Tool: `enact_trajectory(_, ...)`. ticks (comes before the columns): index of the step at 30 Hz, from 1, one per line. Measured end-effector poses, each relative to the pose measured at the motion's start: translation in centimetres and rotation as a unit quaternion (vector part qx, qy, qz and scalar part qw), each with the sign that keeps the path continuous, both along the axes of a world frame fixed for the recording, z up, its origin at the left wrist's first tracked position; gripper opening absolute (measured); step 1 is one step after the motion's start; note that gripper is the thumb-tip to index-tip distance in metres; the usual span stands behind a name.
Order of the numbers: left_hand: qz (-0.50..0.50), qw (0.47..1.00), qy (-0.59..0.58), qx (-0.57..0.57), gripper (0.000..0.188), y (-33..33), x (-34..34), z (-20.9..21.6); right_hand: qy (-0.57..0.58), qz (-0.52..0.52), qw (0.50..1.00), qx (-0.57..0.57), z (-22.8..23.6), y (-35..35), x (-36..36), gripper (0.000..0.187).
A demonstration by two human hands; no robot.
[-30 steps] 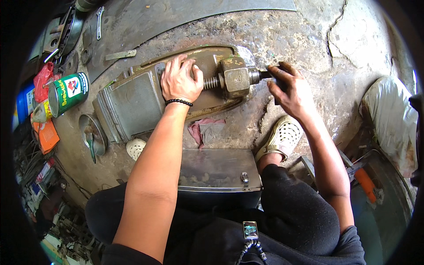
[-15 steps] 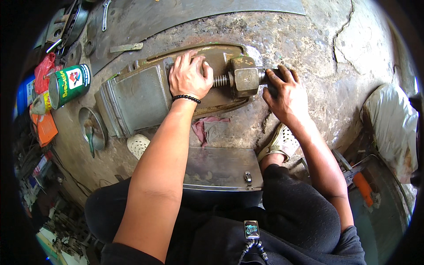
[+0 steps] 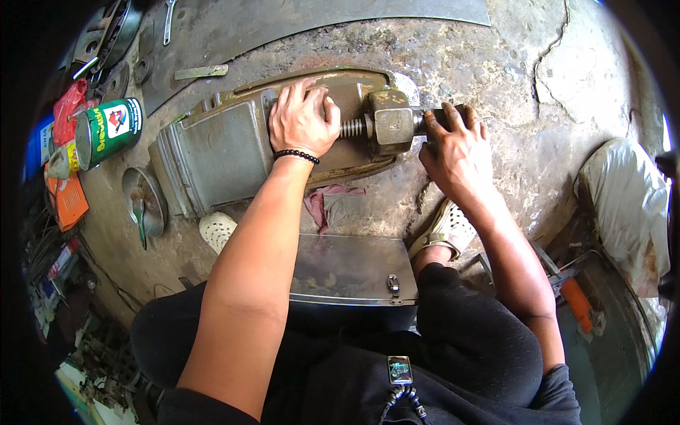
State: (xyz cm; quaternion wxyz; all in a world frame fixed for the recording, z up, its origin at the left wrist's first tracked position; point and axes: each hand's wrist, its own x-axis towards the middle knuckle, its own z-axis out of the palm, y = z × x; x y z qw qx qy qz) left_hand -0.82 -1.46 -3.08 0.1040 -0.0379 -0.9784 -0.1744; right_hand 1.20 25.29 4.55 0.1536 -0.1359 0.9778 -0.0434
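A heavy metal machine vise [image 3: 223, 152] lies on the floor before me. My left hand [image 3: 304, 120] rests on its middle with fingers laid out and the thumb apart, over the inner end of the threaded screw [image 3: 352, 128]. That screw passes through a blocky, worn housing [image 3: 392, 125] at the vise's right end. Beyond the housing, my right hand [image 3: 457, 152] is closed round a dark piece [image 3: 431, 122] at the screw's outer end. The hand covers most of that piece, so its full shape is hidden.
A green can [image 3: 110, 134] and a metal bowl [image 3: 144, 202] with a green-handled tool stand left of the vise. A reddish rag [image 3: 319, 205] lies near a metal box [image 3: 350, 265] between my legs. Behind are a flat bar [image 3: 201, 72], sheet metal [image 3: 283, 32] and a wrench [image 3: 169, 21].
The fingers of my right hand have shifted slightly round the dark piece. My left hand keeps its place on the vise. The whole view has moved a little.
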Motion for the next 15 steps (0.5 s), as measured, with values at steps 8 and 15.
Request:
enact_trajectory(8, 0.000, 1.000, 0.002, -0.008, 0.023, 0.0, 0.0, 0.0, -0.022, 0.006, 0.999, 0.047, -0.4, -0.5, 0.2, 0.058)
enact_trajectory(15, -0.003, 1.000, 0.016, -0.023, 0.018, 0.2, 0.0, 0.2, -0.055, -0.027, 0.997, 0.037, 0.2, -1.2, 0.3, 0.055)
